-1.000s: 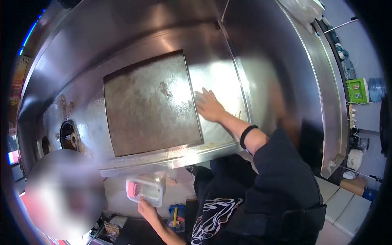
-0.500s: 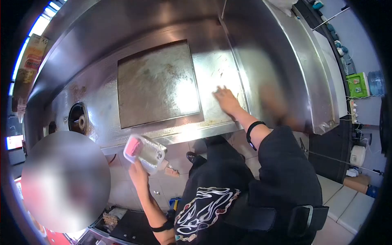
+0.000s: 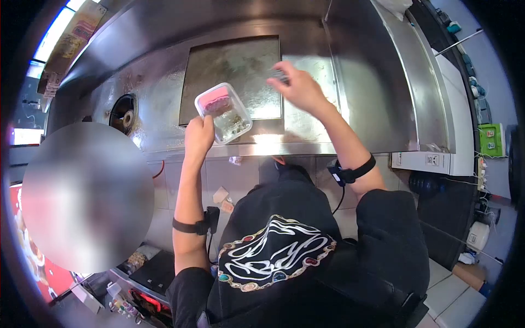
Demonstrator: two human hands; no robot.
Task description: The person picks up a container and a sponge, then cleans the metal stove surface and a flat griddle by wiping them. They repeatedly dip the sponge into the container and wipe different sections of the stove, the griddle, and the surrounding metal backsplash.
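My left hand (image 3: 200, 134) grips the near left rim of a clear plastic container (image 3: 229, 117), tilted over the front edge of the steel counter. Inside the container lie a pink sponge-like block (image 3: 214, 98) and some liquid with bubbles. Raised above the right side of the flat griddle plate (image 3: 240, 65), my right hand (image 3: 294, 86) has its fingers curled round a small grey object (image 3: 279, 75), perhaps a scouring pad; it is blurred.
A round burner (image 3: 123, 113) sits in the counter on the left. Steel walls (image 3: 372, 82) rise at the back and right. A blurred round patch hides the lower left. Scraps (image 3: 221, 194) lie on the tiled floor.
My left hand has brought the container up and right to the counter's edge. My right hand has lifted off the steel surface and now holds the grey object. The view has shifted.
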